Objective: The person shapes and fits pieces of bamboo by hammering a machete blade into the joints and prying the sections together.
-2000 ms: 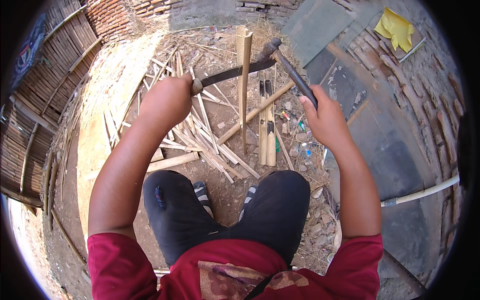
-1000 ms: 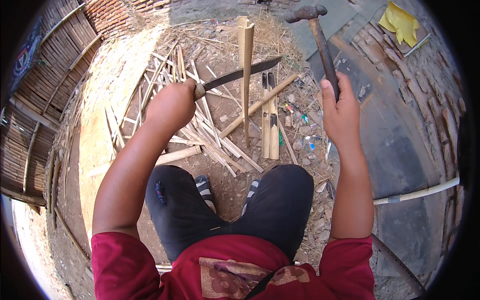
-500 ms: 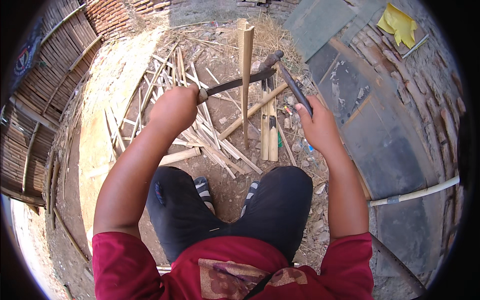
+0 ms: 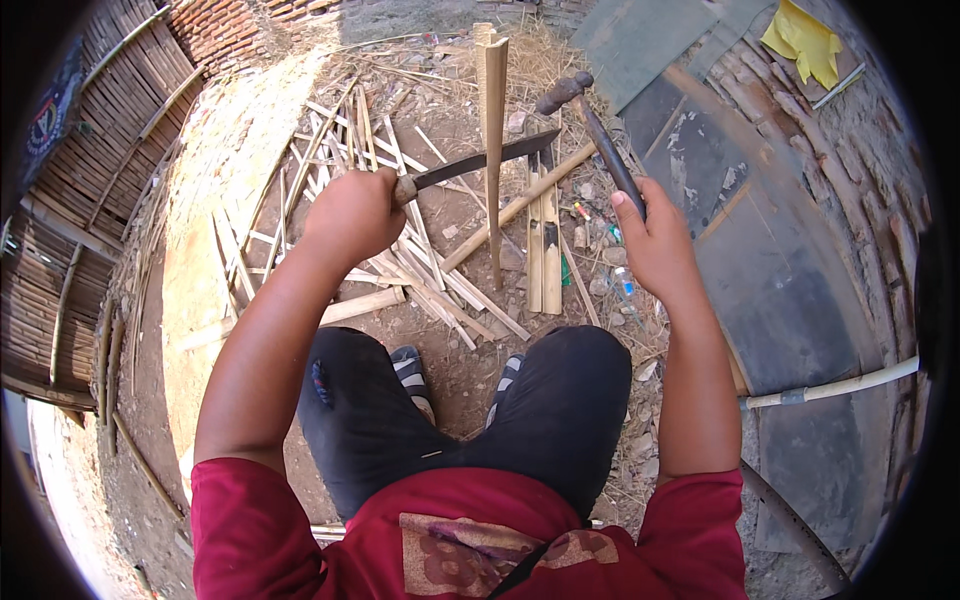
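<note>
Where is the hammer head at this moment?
In the head view, the hammer head is raised at upper centre-right, just right of the upright bamboo piece and above the knife blade.

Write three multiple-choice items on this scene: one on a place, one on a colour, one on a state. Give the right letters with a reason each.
1. Where is the knife blade?
A. Across the upright bamboo stick
B. Flat on the ground
C. In a bucket

2. What colour is the cloth at upper right?
A. Blue
B. Yellow
C. White

3. How is the hammer held?
A. Lying loose
B. Gripped in the right hand, head up
C. Held by both hands

Answers: 1 A, the blade held by the left hand crosses the stick. 2 B, it is bright yellow. 3 B, the fingers wrap its handle.
</note>
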Demonstrator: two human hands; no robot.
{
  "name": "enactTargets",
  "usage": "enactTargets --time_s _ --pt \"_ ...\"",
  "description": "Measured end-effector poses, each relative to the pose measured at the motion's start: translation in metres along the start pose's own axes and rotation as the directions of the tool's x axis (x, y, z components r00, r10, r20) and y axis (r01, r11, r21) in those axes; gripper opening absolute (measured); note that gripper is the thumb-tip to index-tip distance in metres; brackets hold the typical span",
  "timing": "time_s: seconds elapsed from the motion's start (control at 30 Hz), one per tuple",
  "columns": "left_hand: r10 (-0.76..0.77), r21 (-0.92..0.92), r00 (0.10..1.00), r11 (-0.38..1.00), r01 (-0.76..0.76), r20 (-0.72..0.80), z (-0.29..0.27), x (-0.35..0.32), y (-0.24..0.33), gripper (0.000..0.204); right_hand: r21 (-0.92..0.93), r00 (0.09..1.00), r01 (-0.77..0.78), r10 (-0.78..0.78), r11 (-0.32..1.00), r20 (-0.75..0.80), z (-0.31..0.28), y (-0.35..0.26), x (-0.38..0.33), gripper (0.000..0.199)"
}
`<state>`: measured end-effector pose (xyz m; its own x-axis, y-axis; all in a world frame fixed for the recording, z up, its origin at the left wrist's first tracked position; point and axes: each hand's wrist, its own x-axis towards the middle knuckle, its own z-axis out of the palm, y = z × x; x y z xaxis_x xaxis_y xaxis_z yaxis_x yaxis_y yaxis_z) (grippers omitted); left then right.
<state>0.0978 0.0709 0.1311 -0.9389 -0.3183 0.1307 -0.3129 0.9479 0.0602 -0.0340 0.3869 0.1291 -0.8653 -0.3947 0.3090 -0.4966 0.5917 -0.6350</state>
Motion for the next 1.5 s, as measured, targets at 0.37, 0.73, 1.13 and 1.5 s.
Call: enactTargets --time_s 0.37,0.73,1.13,1.5 --pt "-0.066 -0.099 0.991 0.992 0.077 0.114 -0.001 0.015 0.004 0.034 0.289 0.992 0.07 -0.036 0.955 -0.121 0.029 0.013 -0.001 0.031" --pt "-0.094 -0.043 0.987 0.994 0.1 0.132 0.0 0.014 0.005 0.023 0.359 0.981 0.066 0.005 0.931 -0.195 -0.002 -0.014 0.011 0.035" --pt "-0.154 0.006 0.97 0.988 0.156 0.19 0.005 0.019 0.009 0.024 0.189 0.983 0.003 0.031 0.982 -0.179 -0.027 -0.02 0.017 0.034" --pt "-0.127 0.02 0.975 0.992 0.126 0.18 0.016 0.016 0.001 0.023 0.23 0.996 -0.069 0.079 0.971 -0.035 -0.01 -0.003 0.011 0.035"
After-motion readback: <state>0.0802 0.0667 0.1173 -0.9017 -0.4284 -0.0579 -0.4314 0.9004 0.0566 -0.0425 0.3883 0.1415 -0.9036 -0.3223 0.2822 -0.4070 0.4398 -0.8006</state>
